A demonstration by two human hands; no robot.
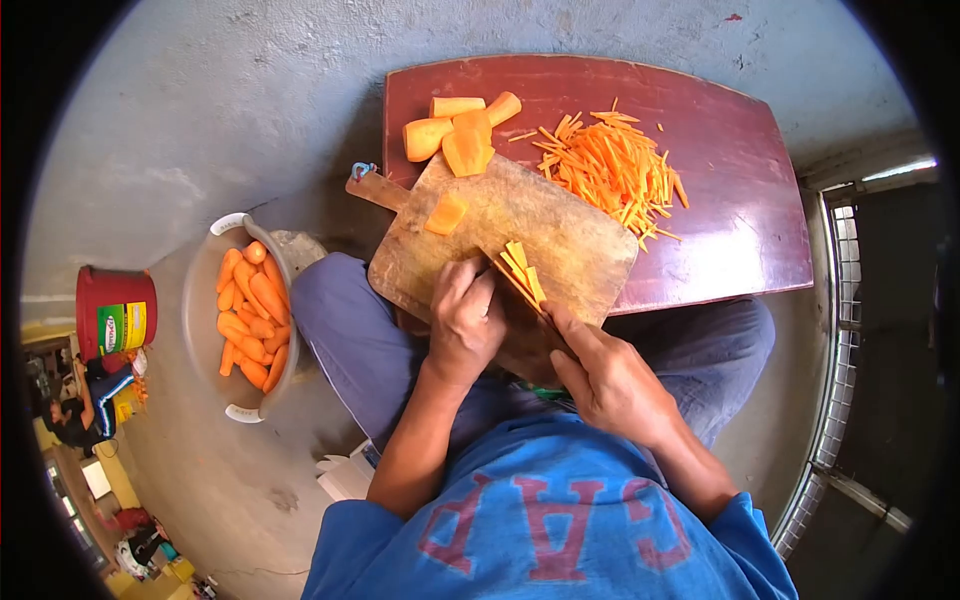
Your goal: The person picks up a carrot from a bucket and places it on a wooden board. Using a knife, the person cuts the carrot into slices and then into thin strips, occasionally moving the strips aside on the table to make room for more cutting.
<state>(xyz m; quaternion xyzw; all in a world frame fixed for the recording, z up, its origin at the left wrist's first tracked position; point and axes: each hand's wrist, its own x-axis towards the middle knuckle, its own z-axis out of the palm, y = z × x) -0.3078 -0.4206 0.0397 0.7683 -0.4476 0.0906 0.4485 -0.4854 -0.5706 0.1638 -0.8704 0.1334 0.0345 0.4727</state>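
Note:
My right hand (620, 385) grips a broad, dark-bladed knife (525, 322), its blade resting at the near side of a wooden cutting board (570, 225). Along the blade's far side lie a few cut carrot sticks (522, 270). My left hand (467, 318) is closed with curled fingers at the board's near edge, just left of the blade; whatever it may hold is hidden. A flat carrot slice (446, 213) lies on the board's left part. At the board's far corner sit several thick carrot pieces (465, 140). A heap of carrot sticks (612, 170) lies beyond the board.
The board lies partly over a dark red table (735, 215) against a blue-grey wall (250, 110). Left of my knee stands a grey tub (200, 340) full of peeled carrots (258, 300). A red bucket (95, 310) is farther left, with people beyond. A grated door (845, 290) is at right.

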